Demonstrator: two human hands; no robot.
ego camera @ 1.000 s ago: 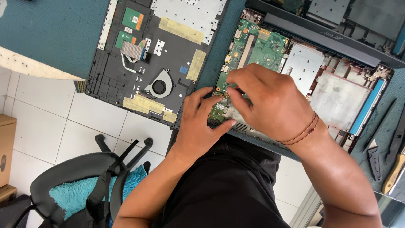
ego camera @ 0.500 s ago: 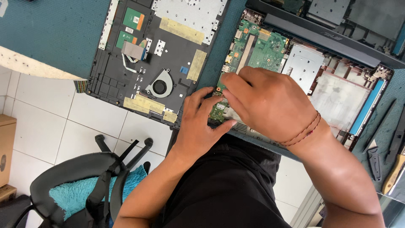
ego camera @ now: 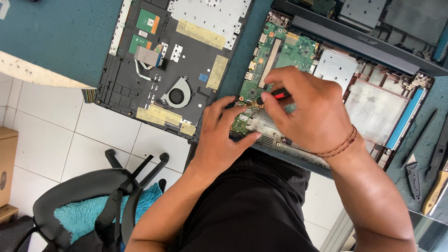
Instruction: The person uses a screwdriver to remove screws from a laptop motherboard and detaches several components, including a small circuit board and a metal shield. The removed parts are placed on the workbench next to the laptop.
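Observation:
An opened laptop base (ego camera: 373, 107) lies on the teal bench, its green circuit board (ego camera: 261, 70) exposed. My right hand (ego camera: 308, 112) grips a screwdriver with a red and black handle (ego camera: 275, 95), the tip pointing down at the near end of the board. My left hand (ego camera: 224, 130) rests on the laptop's near edge, fingers pressed on the small green board section (ego camera: 241, 122) beside the screwdriver. A thin cord bracelet (ego camera: 338, 147) circles my right wrist.
A black laptop cover (ego camera: 172, 70) with a round fan (ego camera: 176, 95), yellow tape strips and a metal plate lies to the left. Another dark laptop shell (ego camera: 364, 28) sits at the back. Hand tools (ego camera: 429, 168) lie at the right. A black chair with a teal cushion (ego camera: 88, 210) stands below.
My right hand has lifted and shifted slightly up the board, so the red screwdriver handle now shows between its fingers. My left hand has stayed in place.

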